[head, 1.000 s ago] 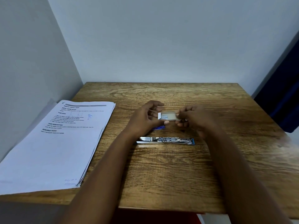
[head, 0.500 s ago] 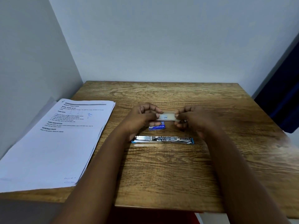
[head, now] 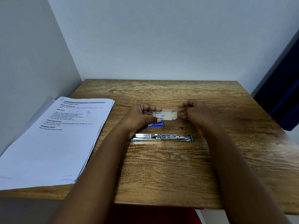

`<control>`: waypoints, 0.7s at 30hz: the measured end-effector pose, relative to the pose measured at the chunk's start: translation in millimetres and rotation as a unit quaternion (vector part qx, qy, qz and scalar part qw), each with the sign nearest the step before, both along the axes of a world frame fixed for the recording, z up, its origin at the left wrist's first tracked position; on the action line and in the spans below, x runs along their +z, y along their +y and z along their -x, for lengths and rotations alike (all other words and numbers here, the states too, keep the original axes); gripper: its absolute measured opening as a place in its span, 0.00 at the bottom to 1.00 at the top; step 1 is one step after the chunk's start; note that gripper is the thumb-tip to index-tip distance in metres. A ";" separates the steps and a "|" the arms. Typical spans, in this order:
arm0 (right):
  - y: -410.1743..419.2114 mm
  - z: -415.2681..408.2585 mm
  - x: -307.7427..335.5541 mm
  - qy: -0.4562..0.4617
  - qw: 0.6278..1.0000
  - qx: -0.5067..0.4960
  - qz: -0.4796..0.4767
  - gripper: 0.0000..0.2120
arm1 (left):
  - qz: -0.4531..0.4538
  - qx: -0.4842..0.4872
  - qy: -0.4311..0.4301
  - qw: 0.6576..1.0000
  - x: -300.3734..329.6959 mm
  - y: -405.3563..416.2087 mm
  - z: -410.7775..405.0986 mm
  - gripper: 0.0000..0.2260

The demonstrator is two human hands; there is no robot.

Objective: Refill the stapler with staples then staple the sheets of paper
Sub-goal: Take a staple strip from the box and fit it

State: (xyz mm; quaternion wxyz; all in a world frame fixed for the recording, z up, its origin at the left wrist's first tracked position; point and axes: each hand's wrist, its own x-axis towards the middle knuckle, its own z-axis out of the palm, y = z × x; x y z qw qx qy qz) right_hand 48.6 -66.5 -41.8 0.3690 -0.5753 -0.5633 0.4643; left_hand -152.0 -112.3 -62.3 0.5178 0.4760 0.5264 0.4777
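so far nothing is loaded: the stapler (head: 162,137) lies opened flat mid-worktop (head: 161,175). left hand (head: 140,118) grips the pale inner staple tray (head: 165,114); right hand (head: 193,112) is curled, empty. paper sheets (head: 53,139) wait unstapled at the left edge.

Paper stack (head: 53,139) at table's (head: 161,175) left; stapler (head: 161,137) mid-table, staple box (head: 156,125) just behind.

You have a wooden table (head: 161,175) set in the corner of pale walls (head: 161,38), a dark blue curtain (head: 284,94) hanging at its right.
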 end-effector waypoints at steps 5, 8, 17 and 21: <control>-7.5 6.5 4.5 0.017 0.974 0.030 -0.222 0.16 | 0.002 -0.004 -0.002 1.000 0.1 0.5 0.0 0.18; -10.8 12.2 3.5 -0.003 0.944 0.106 -0.313 0.11 | 0.001 -0.005 -0.008 1.000 0.1 1.3 0.0 0.18; -6.3 11.5 -6.6 -0.188 0.886 0.185 -0.381 0.16 | -0.004 -0.005 0.014 1.000 0.2 1.5 0.0 0.17; -2.2 8.5 -7.9 -0.256 0.875 0.163 -0.377 0.09 | -0.008 -0.002 0.023 1.000 -1.8 2.6 1.2 0.17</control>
